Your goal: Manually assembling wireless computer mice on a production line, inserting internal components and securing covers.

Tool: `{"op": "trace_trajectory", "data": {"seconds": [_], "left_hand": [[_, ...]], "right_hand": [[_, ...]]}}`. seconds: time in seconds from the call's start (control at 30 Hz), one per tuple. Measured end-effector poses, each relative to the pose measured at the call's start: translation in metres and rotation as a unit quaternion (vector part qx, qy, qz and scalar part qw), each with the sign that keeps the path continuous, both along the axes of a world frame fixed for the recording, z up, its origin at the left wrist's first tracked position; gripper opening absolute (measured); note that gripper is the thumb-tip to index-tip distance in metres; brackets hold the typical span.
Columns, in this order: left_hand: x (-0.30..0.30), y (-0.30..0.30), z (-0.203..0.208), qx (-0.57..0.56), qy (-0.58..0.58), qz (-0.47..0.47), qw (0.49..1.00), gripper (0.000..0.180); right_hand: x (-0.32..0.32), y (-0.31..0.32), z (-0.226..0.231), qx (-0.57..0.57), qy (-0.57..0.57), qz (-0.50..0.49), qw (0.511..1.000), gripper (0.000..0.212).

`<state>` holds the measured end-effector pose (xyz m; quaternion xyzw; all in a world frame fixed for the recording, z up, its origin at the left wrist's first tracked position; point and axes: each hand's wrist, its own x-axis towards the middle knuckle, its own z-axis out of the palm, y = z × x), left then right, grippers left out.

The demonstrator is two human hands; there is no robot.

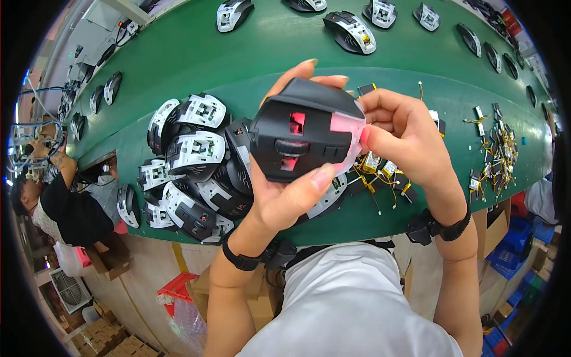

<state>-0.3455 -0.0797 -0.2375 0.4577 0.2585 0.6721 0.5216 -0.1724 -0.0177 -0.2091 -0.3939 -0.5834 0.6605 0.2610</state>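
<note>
A partly open computer mouse (297, 134), black with a scroll wheel and a whitish end, is raised above the bench. Red light glows through its openings and tints its right end pink. My left hand (284, 205) grips it from below and the left, thumb along the near edge, fingertips showing past the far side. At the lit end, my right hand (404, 128) is closed in a pinch, thumb and forefinger against the mouse's edge. Whether a small part sits between those fingertips is hidden. Underneath lie small wired battery packs (372, 162), partly covered by my hands.
Left of my hands, several black-and-white mouse shells (196, 154) are piled on the green bench (297, 237). More mice (351, 33) stand along the far green belt (178, 59). A heap of wired batteries (501, 149) lies at right. Another person (74, 205) works at far left.
</note>
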Motion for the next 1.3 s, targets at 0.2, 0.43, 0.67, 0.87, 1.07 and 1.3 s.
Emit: {"op": "trace_trajectory", "data": {"seconds": [0.2, 0.43, 0.67, 0.87, 1.07, 1.3], "left_hand": [[0.0, 0.002, 0.0, -0.032, -0.03, -0.032, 0.999, 0.085], [0.0, 0.006, -0.004, -0.028, -0.022, -0.007, 0.999, 0.086], [-0.006, 0.01, 0.001, -0.105, -0.098, 0.012, 0.99, 0.075], [0.006, 0.007, 0.008, -0.154, -0.124, -0.012, 0.98, 0.069], [0.0, 0.007, 0.005, -0.187, -0.19, -0.02, 0.964, 0.067], [-0.002, 0.005, 0.003, -0.173, -0.181, -0.002, 0.968, 0.067]], "right_hand": [[0.009, 0.008, -0.012, -0.048, 0.053, 0.03, 0.997, 0.023], [0.006, 0.009, -0.017, -0.081, 0.076, 0.024, 0.993, 0.026], [0.038, 0.006, -0.005, 0.003, 0.042, 0.068, 0.997, 0.028], [0.016, -0.001, 0.004, 0.098, 0.216, -0.112, 0.965, 0.032], [0.005, -0.001, -0.007, 0.028, 0.302, -0.054, 0.952, 0.036], [-0.011, -0.013, -0.003, 0.222, 0.069, -0.072, 0.97, 0.019]]}}
